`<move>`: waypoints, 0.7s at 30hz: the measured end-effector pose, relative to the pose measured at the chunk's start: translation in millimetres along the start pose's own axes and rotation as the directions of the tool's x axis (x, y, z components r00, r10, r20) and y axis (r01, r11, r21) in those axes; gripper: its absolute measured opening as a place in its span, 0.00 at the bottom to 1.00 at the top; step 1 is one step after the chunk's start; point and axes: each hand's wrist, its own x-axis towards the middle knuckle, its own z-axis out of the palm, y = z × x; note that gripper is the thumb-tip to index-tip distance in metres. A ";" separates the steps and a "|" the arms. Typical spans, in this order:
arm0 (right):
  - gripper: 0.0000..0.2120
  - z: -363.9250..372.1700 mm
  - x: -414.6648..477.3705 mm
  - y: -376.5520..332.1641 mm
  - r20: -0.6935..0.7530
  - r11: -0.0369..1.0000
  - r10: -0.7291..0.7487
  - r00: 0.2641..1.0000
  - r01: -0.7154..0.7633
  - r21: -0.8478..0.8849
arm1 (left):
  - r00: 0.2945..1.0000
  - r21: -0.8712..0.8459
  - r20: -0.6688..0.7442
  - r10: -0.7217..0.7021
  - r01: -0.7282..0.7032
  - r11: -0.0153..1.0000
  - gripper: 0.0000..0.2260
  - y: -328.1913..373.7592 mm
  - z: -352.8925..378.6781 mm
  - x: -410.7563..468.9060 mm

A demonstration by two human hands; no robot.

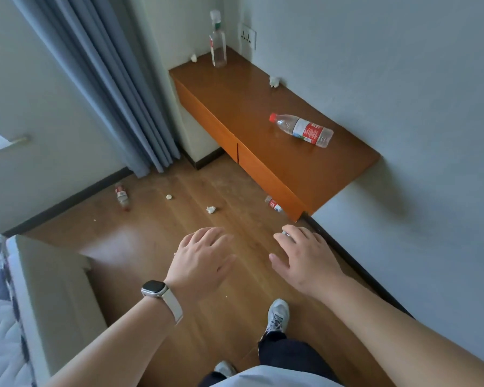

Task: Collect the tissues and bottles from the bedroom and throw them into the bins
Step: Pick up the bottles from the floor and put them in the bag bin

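Both hands out front over the floor [157, 269], palms down. Left hand [204, 259] open, fingers spread, holding nothing; watch [154, 288] on that wrist. Right hand [305, 258] loosely open too; something small and grey shows at its fingertips, can't tell if it's gripped. Bed corner [53, 289] at left. Further out on the floor: two crumpled white tissues [211, 209] [168, 196], a red-labelled bottle [122, 196] lying near the curtain [118, 88], another bottle [274, 204] half under the tabletop [249, 107]. On the tabletop: clear bottle [302, 129] on its side, red cap, red-white label; tissue wad [274, 81] by the wall; tall clear bottle [217, 40] upright at the far end, a tissue [194, 57] beside it.
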 end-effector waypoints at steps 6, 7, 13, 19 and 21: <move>0.24 -3.5 29.1 65.0 -0.001 0.999 0.025 1.000 -0.024 0.039 | 0.997 0.029 0.052 0.049 -0.051 0.998 0.18 31.8 16.5 73.9; 0.24 -4.0 31.6 76.1 0.010 0.999 0.036 0.999 -0.036 0.038 | 0.996 0.034 0.058 0.070 -0.072 0.997 0.18 40.1 18.2 87.1; 0.26 -5.9 33.3 123.2 0.019 0.987 0.142 0.990 -0.143 0.067 | 0.964 0.046 0.114 0.238 -0.245 0.968 0.19 77.6 32.5 140.9; 0.27 14.4 31.7 152.1 0.080 0.945 0.304 0.949 -0.311 0.100 | 0.875 -0.002 0.202 0.440 -0.449 0.893 0.18 80.6 84.7 171.4; 0.26 26.0 30.9 156.8 0.096 0.927 0.352 0.931 -0.361 0.099 | 0.855 -0.039 0.238 0.461 -0.466 0.884 0.19 79.8 105.5 178.6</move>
